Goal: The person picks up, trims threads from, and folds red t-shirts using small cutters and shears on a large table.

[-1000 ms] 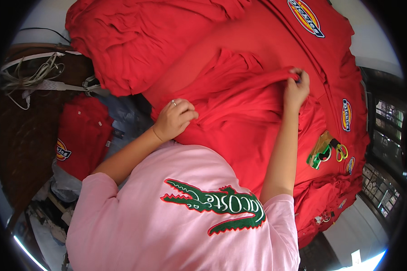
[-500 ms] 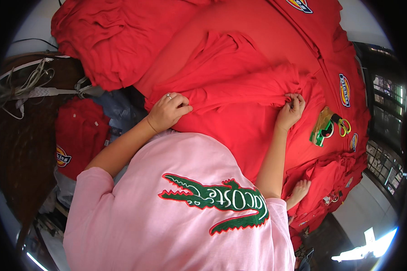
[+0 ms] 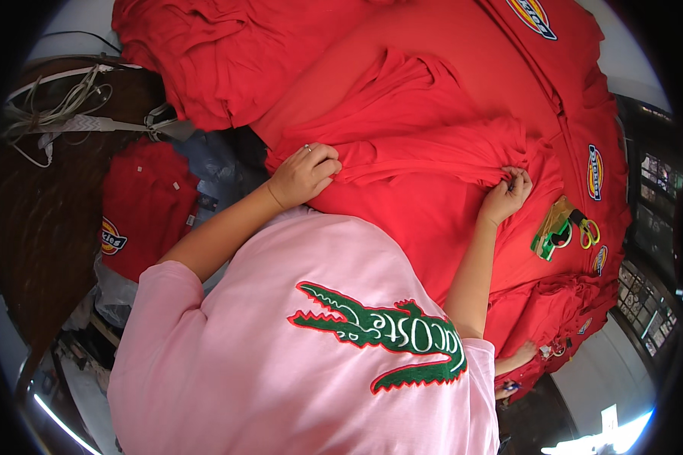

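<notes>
A red shirt (image 3: 432,155) lies spread and wrinkled in front of me, its lower part hanging toward my body. My left hand (image 3: 306,174), with a ring on one finger, is closed on the cloth at the left end of a gathered fold. At the right end of that fold, my right hand (image 3: 508,196) pinches the cloth between thumb and fingers. The fold runs nearly straight between the two hands. Beneath the shirt is more red cloth (image 3: 341,72).
Right of my right hand lie a green tape dispenser (image 3: 542,244) and yellow-handled scissors (image 3: 590,236). A co-worker's hand (image 3: 525,353) rests among red garments at lower right. Far left are folded red shirts (image 3: 140,216), a power strip (image 3: 91,123) and tangled cables. Piled red cloth (image 3: 212,68) lies beyond.
The whole view has shifted, so things sit farther right and mostly lower. Both my hands keep hold of the shirt's fold. The co-worker's hand has drawn slightly farther off, toward the lower right.
</notes>
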A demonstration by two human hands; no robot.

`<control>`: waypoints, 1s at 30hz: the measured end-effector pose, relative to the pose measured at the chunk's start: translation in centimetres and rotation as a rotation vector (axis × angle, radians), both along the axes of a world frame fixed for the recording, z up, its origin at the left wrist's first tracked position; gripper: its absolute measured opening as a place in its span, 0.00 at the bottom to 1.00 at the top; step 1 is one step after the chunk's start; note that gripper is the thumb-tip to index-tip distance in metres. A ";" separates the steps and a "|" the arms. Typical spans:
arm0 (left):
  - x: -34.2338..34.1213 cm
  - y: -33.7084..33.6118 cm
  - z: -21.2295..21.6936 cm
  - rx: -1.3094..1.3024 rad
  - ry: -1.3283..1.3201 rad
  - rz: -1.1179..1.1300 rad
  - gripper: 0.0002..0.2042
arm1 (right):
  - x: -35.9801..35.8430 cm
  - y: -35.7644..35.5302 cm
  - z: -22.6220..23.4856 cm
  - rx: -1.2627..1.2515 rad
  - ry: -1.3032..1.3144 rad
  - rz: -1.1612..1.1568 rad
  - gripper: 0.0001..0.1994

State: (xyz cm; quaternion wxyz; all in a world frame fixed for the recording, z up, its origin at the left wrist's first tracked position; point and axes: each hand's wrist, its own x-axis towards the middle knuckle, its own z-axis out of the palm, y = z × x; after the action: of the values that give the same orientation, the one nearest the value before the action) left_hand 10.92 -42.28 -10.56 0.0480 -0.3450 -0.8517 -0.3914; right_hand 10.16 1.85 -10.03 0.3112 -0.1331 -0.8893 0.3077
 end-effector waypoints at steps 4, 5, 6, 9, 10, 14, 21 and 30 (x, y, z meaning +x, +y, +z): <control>-0.2 0.4 0.2 0.011 -0.001 0.009 0.12 | -0.3 0.6 -0.2 -0.051 0.066 0.034 0.20; -0.2 0.5 0.3 0.010 0.003 0.016 0.12 | -0.2 0.7 -0.3 -0.075 0.056 0.029 0.20; -0.4 0.7 0.4 0.019 -0.002 0.006 0.11 | 0.0 0.9 -0.5 -0.092 0.056 0.014 0.19; -0.4 0.5 0.4 0.023 -0.016 0.001 0.12 | -0.5 0.3 0.0 -0.128 0.035 -0.001 0.19; -0.4 0.5 0.3 0.019 -0.025 -0.001 0.12 | -0.4 -0.1 0.4 -0.100 0.017 -0.015 0.20; -0.5 0.7 0.5 0.009 -0.050 -0.005 0.12 | -0.1 0.0 0.4 -0.104 -0.017 -0.014 0.20; -0.8 0.9 2.2 0.025 -0.132 0.007 0.11 | -0.8 2.0 -0.4 -0.159 0.091 0.054 0.16; -0.6 0.4 3.4 0.039 -0.374 -0.027 0.13 | -11.5 -4.1 8.0 -0.415 0.113 0.227 0.10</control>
State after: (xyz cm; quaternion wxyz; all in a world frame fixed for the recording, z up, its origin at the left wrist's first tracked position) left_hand 10.35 -41.90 -7.12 -0.1095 -0.2766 -0.8334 -0.4658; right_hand -1.33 -2.29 -2.07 0.2898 -0.0759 -0.7974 0.5239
